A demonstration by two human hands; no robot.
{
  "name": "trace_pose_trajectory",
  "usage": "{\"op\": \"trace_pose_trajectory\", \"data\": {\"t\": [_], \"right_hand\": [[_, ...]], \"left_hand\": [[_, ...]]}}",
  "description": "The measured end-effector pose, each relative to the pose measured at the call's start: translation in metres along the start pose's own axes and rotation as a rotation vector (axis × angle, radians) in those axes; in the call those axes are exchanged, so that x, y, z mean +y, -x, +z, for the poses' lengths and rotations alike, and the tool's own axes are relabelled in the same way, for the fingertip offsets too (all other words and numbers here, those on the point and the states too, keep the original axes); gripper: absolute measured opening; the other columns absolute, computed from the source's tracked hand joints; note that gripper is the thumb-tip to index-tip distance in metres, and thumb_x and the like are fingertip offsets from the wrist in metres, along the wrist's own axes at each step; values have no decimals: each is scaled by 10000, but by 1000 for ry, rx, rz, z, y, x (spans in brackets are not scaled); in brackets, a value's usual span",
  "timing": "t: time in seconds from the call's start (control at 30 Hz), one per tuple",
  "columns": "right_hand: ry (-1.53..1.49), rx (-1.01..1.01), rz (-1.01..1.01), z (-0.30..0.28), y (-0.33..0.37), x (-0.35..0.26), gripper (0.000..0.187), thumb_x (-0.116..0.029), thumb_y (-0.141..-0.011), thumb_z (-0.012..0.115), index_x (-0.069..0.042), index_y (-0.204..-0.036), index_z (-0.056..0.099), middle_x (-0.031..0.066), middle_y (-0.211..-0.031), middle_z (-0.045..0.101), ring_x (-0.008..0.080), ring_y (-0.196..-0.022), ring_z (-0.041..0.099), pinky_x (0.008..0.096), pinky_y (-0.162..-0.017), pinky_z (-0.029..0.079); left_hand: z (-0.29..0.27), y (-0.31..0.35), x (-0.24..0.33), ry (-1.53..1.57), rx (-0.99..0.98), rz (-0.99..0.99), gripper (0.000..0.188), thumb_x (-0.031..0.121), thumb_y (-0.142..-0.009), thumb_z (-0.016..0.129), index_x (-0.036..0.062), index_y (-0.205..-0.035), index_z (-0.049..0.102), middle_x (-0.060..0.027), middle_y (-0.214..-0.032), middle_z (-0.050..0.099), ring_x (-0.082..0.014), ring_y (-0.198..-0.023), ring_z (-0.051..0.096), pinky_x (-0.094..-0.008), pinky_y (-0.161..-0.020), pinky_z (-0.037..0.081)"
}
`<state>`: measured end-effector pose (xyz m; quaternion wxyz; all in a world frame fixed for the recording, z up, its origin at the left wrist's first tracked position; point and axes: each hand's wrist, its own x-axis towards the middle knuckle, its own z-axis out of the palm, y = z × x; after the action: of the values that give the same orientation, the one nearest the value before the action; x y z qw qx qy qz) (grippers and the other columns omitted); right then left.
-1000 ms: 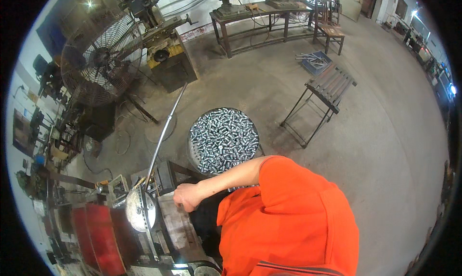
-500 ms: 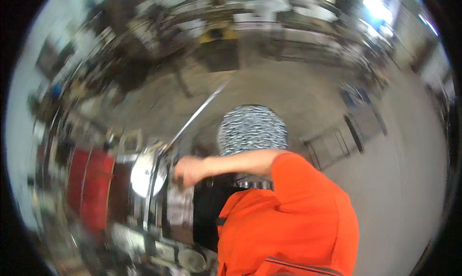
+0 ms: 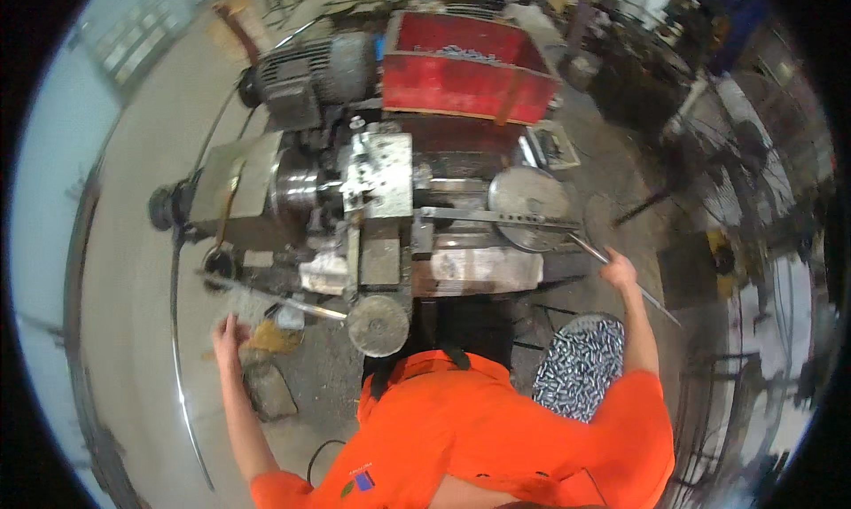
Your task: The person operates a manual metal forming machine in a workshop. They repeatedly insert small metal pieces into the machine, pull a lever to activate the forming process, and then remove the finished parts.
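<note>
A lathe-like machine (image 3: 381,176) with a greasy metal block and a round chuck stands before me. My right hand (image 3: 618,268) is closed around a long metal lever (image 3: 651,302), which joins a flat drilled bar (image 3: 496,216) beside a round metal disc (image 3: 532,199). My left hand (image 3: 230,333) hovers at the machine's left front with curled fingers; whether a small thing is in them I cannot make out. Just above it, apart from the fingers, ends a blurred metal handle (image 3: 301,305) that runs to a round handwheel (image 3: 378,325).
Behind the machine sits a red bin (image 3: 470,88) with small metal pieces, beside an electric motor (image 3: 315,74). A container heaped with short metal pins (image 3: 581,367) stands by my right side. A long thin bar (image 3: 182,394) runs along the left. A yellowish lump (image 3: 272,336) lies near my left hand.
My view has swung left, from the floor and pin container to the machine. My left hand has come into view. The right hand, earlier blurred beside the machine, now shows on the lever.
</note>
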<state>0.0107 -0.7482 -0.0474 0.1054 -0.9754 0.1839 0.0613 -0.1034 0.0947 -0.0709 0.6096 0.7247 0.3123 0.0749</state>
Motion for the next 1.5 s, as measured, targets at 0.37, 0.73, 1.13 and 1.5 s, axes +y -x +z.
{"op": "trace_pose_trajectory", "data": {"t": [0.37, 0.73, 1.13, 1.5], "right_hand": [[15, 84, 19, 46, 134, -9, 406, -200, -584, 601, -25, -949, 593, 248, -788, 618, 428, -780, 600, 485, -702, 483], [-604, -1, 82, 59, 206, -88, 382, -161, -592, 563, 32, -919, 609, 174, -703, 584, 252, -668, 568, 342, -647, 452], [-409, 66, 71, 54, 189, -77, 412, -187, -593, 583, 36, -939, 574, 242, -641, 551, 382, -634, 576, 418, -595, 450], [353, 317, 153, 15, -20, 45, 570, -266, -653, 620, -93, -1192, 552, 158, -1121, 586, 330, -1031, 555, 448, -885, 436]], "left_hand": [[67, -40, 50, 176, 166, -100, 462, 379, -864, 578, -43, -1043, 522, -147, -705, 625, -237, -561, 633, -345, -503, 552], [90, -53, 30, 225, 262, 39, 217, 195, -848, 500, 5, -952, 487, -106, -642, 573, -212, -500, 598, -297, -404, 476], [65, -72, 6, 137, 310, -53, 269, 225, -876, 505, -30, -958, 500, -129, -676, 589, -244, -564, 629, -348, -443, 542], [92, -71, -9, 340, 120, -23, 293, 282, -894, 520, 13, -1007, 500, -192, -846, 604, -235, -524, 597, -353, -491, 544]]}}
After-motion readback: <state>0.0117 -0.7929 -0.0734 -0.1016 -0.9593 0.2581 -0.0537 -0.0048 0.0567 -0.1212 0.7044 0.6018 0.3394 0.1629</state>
